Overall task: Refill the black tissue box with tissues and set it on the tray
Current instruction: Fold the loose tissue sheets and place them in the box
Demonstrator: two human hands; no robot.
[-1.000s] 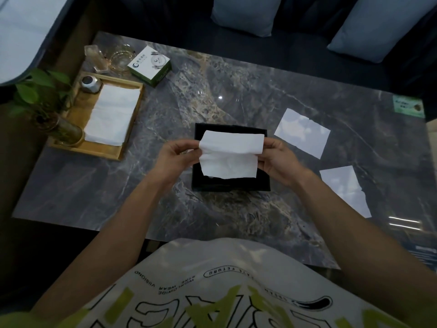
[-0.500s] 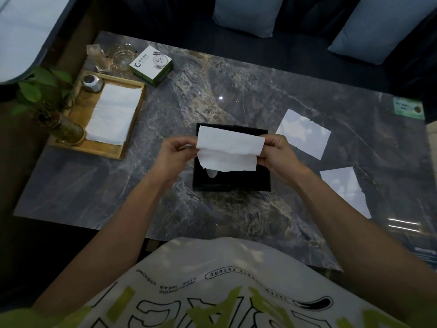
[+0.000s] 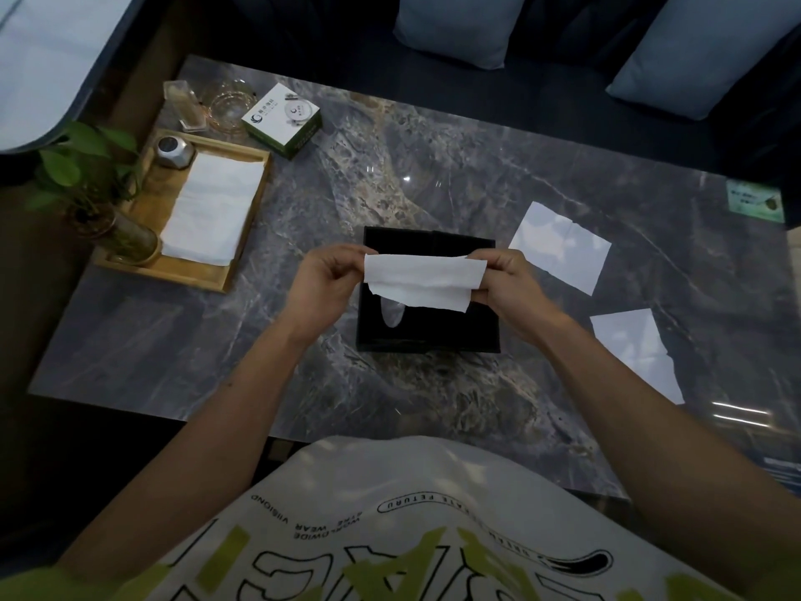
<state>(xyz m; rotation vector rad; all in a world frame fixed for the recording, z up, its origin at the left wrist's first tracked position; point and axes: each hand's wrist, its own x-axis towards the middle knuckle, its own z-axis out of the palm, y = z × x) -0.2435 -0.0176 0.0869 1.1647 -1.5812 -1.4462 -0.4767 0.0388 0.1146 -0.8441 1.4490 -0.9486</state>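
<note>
The left hand (image 3: 323,281) and right hand (image 3: 509,288) each pinch an end of a folded tissue (image 3: 422,281) just above the black tissue box (image 3: 427,336) — which stands well apart from the tray (image 3: 173,273). Pulled too taut, the thin sheet could tear — or bunch at the slot (image 3: 392,315).

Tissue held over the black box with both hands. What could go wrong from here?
1. The tissue, pinched between left hand and right hand, may tear or bunch at the narrow slot of the black tissue box.
2. The tray already holds a white stack and a plant vase; setting the box there could tip the vase.
</note>
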